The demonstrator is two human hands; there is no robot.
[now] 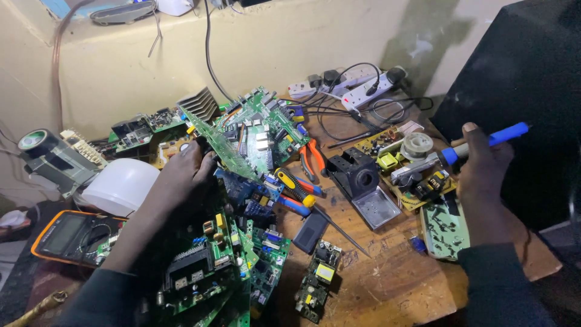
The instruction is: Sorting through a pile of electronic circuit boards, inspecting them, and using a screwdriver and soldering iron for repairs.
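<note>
- Nearest the camera, at the near-left edge of the wooden tabletop, lies a heap of green circuit boards; the left forearm passes over it.
- Left hand: fingers closed around the lower end of a large green circuit board. Board is held tilted, its long axis running from the hand up and away toward the back wall, over the left-centre of the tabletop.
- Right hand: fingers wrapped around the blue handle of a soldering iron at the right edge of the tabletop. Iron's long axis lies roughly level; handle end points right, working end points left toward the held board. The tip itself cannot be made out among the parts around it.
- Key relation — the board lies to the left of the iron, well apart from it, with the soldering stand between them. The left hand is the one on the board; the right hand is the farther.
- Black soldering stand, centre-right: its metal tray appears empty.
- Solder spool sits just beside the iron, on a yellow board.
- Orange-handled pliers and a yellow-and-blue screwdriver lie near centre.
- Multimeter with orange surround rests at the left edge — next to a white dome.
- Power strips sit at the far edge with plugs inserted.
</note>
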